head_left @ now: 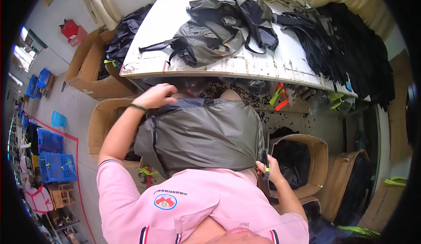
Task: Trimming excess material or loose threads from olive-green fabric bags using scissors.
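A dark grey-green piece of thin fabric (206, 134), possibly a bag, lies spread across my lap. My left hand (157, 96) is at its far left edge, fingers apart and holding nothing that I can see. My right hand (272, 170) is closed around dark scissors (265, 154) at the right edge of the fabric. Their narrow blades point away from me, beside the cloth. Fingers hide part of the handles.
A white table (149, 33) ahead carries grey-black bags (210, 38) and a heap of black straps (324, 46). Cardboard boxes stand left (98, 130) and right (316, 156), the right one holding dark fabric. Black scraps (258, 99) litter the floor beneath the table.
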The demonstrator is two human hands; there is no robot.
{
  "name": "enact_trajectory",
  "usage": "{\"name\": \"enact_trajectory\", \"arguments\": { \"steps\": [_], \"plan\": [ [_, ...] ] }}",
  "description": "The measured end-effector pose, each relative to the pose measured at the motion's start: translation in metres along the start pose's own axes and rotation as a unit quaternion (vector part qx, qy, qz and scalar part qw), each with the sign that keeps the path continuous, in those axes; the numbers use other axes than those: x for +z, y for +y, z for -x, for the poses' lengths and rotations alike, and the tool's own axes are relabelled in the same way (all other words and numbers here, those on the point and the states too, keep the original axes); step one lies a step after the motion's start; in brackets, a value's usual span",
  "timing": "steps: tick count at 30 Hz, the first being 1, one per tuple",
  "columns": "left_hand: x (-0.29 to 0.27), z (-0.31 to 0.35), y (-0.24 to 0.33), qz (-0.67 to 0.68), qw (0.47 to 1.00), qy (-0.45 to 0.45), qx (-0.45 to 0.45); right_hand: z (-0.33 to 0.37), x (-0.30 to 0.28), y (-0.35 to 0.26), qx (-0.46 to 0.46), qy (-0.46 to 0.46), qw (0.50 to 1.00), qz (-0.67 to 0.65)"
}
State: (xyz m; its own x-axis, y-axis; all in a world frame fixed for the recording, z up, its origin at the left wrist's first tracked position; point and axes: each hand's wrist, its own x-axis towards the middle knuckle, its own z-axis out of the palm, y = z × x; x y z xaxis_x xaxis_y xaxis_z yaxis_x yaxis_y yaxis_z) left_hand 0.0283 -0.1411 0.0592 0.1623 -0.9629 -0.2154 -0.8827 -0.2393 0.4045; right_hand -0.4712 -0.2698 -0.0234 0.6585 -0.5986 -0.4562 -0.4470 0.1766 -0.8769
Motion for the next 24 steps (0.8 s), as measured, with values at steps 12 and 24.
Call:
{"name": "enact_trajectory", "arguments": {
  "steps": [12,24],
  "plan": [
    [0.137,-0.186,0.128,0.278,0.937,-0.162,0.137,0.007,-0.031,0.023,-0.077,0.006,0.985,0.157],
    [0.098,-0.114,0.154,0.688,0.670,-0.276,0.037,-0.056,-0.083,-0.126,-0.290,0.197,0.753,0.557]
  ]
}}
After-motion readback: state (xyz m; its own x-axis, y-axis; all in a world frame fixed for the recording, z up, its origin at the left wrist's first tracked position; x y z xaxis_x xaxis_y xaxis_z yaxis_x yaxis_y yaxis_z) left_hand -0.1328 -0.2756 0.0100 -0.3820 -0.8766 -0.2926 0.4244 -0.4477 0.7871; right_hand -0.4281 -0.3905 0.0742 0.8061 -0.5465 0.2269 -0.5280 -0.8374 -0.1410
